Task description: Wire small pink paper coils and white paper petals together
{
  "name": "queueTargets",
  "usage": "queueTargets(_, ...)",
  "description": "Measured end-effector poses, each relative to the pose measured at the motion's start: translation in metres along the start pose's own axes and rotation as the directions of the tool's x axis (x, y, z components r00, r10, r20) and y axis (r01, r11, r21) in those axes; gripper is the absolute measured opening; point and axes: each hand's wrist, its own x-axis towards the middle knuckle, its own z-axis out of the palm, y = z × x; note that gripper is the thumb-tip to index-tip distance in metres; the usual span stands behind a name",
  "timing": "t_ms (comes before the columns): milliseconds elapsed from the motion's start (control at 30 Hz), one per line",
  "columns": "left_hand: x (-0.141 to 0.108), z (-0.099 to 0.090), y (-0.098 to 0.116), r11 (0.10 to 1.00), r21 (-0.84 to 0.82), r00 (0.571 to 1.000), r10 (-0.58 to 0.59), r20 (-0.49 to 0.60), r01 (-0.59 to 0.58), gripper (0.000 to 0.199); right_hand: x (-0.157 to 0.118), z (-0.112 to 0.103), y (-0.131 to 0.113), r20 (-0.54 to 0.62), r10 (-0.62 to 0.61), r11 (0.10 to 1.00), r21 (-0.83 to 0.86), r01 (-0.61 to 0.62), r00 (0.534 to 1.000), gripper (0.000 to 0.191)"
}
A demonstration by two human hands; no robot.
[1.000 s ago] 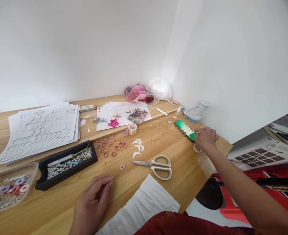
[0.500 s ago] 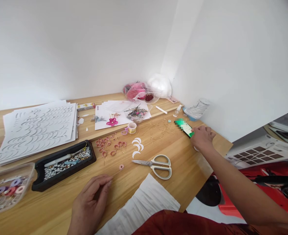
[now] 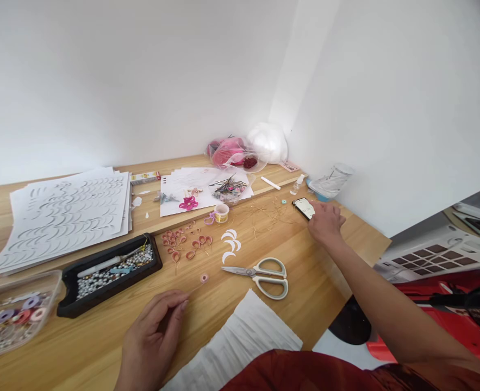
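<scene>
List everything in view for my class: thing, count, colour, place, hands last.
Table: one, wooden, throughout
Walls: two, white, rear and right
Paper stacks: two, white, left and rear
Flower: one, magenta, on rear stack
Clear box: one, colourless, left edge
Rings: several, mixed colours, in box
Tray: one, black, left
Beads: many, silvery, in tray
Loops: many, pink, centre
Crescents: several, white, centre
Scissors: one, pale handles, centre
Tape roll: one, gold and white, centre
Crinkled sheet: one, white, front
Phone: one, black edged, right
Spray bottle: one, clear, rear right
Pink bundle: one, pink, rear
Vented unit: one, white, far right
Left hand: one, front left, pinching a stem
Right hand: one, at phone, grip unclear
</scene>
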Motion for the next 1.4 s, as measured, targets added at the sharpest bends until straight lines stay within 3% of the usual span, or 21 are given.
queueTargets(200,0.0,0.0,0.001,1.0,-0.001,1.0,-0.003,0.002,0.003,0.013,-0.03,-0.002,-0.004,-0.051,-0.05,0.995,0.087,0.054,0.997,0.045)
queueTargets(567,0.002,-0.003,0.005,1.0,-0.009,1.0,0.008,-0.007,-0.008,0.016,-0.087,0.004,-0.05,-0.134,-0.287,0.904,0.29,0.314,0.949,0.015)
queueTargets(933,0.001,-0.002,0.004,1.0,-0.005,1.0,0.0,-0.006,0.0,0.012,-0.103,0.01,-0.061,-0.087,-0.336,0.85,0.401,0.341,0.938,0.023)
queueTargets(1400,0.002,0.0,0.004,1.0,-0.012,0.999,0.017,-0.04,-0.018,0.012,-0.096,0.016,-0.058,-0.048,-0.281,0.833,0.483,0.269,0.958,0.021)
